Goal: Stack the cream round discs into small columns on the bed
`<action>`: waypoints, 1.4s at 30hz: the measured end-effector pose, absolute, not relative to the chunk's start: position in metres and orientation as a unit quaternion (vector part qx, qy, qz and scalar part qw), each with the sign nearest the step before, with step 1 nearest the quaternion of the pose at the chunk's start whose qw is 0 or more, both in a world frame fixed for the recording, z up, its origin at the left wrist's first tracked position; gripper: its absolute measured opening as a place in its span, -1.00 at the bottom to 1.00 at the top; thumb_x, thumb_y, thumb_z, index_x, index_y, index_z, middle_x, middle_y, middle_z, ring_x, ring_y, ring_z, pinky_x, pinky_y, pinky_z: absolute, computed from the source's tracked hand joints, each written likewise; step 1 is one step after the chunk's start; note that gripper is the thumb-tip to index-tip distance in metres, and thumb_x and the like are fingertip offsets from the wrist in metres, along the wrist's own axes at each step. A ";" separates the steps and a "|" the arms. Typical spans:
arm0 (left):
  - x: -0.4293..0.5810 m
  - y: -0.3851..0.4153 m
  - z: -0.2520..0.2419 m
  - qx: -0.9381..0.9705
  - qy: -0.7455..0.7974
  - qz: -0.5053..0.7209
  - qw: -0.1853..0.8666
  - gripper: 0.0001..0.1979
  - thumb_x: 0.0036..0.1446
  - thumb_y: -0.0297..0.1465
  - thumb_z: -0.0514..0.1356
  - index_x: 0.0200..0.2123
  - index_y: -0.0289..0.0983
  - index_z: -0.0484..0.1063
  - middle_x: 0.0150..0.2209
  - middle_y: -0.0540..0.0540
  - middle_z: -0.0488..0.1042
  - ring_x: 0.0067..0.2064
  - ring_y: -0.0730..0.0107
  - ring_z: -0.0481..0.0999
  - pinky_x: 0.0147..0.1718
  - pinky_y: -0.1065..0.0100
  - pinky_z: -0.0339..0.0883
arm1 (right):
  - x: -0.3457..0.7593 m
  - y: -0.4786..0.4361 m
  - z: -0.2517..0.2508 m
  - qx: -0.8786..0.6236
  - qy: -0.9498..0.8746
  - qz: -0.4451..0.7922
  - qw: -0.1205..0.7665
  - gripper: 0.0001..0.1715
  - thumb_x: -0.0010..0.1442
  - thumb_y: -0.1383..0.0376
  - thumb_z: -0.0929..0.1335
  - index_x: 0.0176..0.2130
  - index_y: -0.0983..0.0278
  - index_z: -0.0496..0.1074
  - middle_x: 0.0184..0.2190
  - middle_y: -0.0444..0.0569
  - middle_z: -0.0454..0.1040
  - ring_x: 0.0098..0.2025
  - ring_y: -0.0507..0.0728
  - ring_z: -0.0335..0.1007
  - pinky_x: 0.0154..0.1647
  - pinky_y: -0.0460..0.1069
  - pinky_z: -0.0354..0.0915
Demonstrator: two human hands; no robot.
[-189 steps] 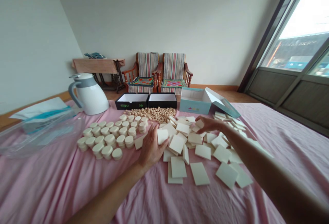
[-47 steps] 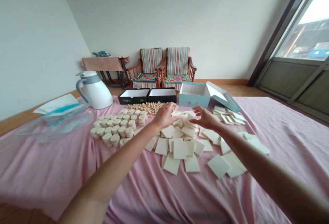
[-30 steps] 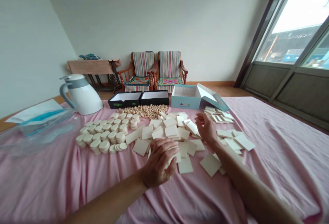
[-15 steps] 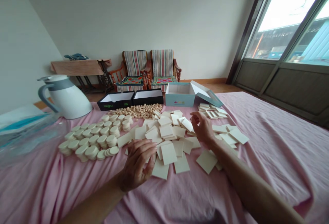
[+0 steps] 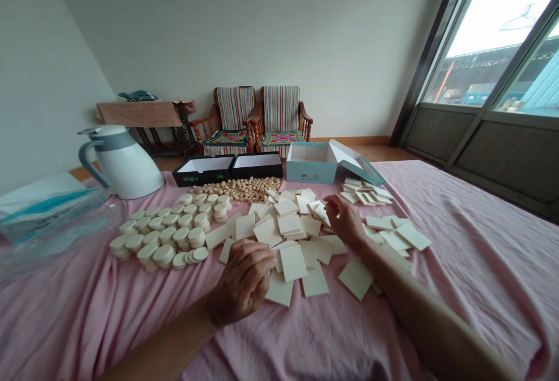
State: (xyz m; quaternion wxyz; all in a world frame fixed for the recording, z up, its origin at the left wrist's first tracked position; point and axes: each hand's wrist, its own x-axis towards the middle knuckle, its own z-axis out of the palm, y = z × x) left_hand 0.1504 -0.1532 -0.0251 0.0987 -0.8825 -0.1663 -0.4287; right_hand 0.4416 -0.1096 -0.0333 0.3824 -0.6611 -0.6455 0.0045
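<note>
A loose heap of pale square tiles covers the middle of the pink cloth. Over the heap's left edge is my left hand, its fingers curled together; whatever is inside them is hidden. My right hand is at the heap's right side, fingers bent toward the thumb beside a tilted tile; I cannot make out anything between them. Left of my left hand stand short stacks of round pale discs. Behind the discs and tiles lies a pile of small wooden beads.
Two black open boxes and a light blue box with its lid leaning on it stand at the back. A white jug and a plastic bag are at the left.
The view has shifted slightly, so things appear farther right. My left hand's fingers look more closely curled. My right hand stays at about the same place by the heap.
</note>
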 end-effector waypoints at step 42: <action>0.128 -0.158 -0.028 -0.935 -0.104 -0.333 0.065 -0.72 0.06 -0.61 0.07 -0.13 -0.33 0.34 -0.24 -0.15 0.50 -0.11 0.27 0.40 -0.07 0.15 0.29 | 0.443 -0.101 -0.046 -0.602 -0.673 -0.027 0.428 -0.81 0.10 0.33 0.24 -0.28 0.25 0.41 -0.43 -0.06 0.49 -0.45 0.06 0.37 -0.39 -0.06 0.25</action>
